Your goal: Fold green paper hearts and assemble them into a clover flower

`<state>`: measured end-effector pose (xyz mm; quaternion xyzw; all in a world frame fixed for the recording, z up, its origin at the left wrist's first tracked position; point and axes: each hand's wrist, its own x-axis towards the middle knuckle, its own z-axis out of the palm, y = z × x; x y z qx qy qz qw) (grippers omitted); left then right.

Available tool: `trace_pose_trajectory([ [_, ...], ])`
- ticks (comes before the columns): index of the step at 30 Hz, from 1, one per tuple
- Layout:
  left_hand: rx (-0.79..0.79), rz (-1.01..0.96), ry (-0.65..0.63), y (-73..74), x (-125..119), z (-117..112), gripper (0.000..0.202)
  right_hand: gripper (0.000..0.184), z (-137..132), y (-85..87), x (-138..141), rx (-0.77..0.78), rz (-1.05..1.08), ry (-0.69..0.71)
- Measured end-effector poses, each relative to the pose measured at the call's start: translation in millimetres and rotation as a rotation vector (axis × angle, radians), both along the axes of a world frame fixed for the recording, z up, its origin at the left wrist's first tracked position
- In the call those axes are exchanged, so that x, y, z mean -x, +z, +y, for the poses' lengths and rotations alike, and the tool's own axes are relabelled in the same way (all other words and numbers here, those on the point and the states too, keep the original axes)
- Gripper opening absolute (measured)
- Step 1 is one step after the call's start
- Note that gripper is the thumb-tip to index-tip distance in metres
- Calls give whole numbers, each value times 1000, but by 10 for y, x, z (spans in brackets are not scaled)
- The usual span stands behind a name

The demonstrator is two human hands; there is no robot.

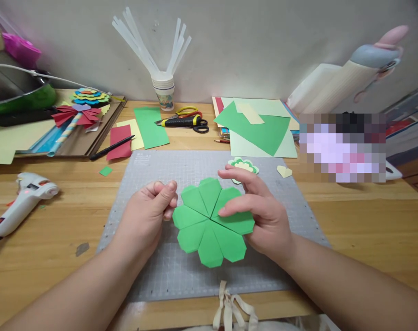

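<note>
A green paper flower (209,248) with several rounded petals and slits meeting at its centre is held above the grey cutting mat (150,271). My right hand (269,216) grips its right side, index finger lying over the top and the other fingers partly hidden beneath. Close by the flower's left petals, my left hand (145,214) is closed, thumb pressed against curled fingers; whether anything is inside I cannot make out. Behind my right hand, a smaller layered green and cream paper flower (243,165) lies at the mat's far edge, partly covered.
A hot glue gun (25,202) lies at left. Farther back are a black pen (112,147), a utility knife (181,121), scissors (200,126), green paper sheets (260,128) and paper cups (163,89) holding white sticks. A cream paper heart (284,171) sits right of the mat's top.
</note>
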<state>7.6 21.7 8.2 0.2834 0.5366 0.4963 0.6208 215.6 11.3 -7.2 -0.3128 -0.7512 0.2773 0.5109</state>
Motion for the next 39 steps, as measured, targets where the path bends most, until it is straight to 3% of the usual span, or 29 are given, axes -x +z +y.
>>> trace_pose_trajectory([
  [3,-37,-27,98,-20,48,40,49,20,81,-58,9,20,-96,-58],
  [7,-87,-110,166,-38,78,72,41,44,194,-161,-17,30,-379,-77],
  [10,-54,-152,71,-41,49,29,36,51,198,-175,-32,74,-397,-113],
  [13,34,-206,-108,-30,4,-55,36,48,129,-96,-18,75,-268,-171],
  [17,116,-327,-298,5,-43,-148,36,32,18,62,17,8,-77,-277],
  [21,158,-432,-429,37,-67,-194,33,17,-46,139,39,-112,-196,-259],
  [29,55,-255,-549,31,-51,-238,36,12,-44,95,65,-84,-293,-253],
  [39,-30,-74,-575,50,-50,-238,37,10,16,26,65,207,-250,-135],
])
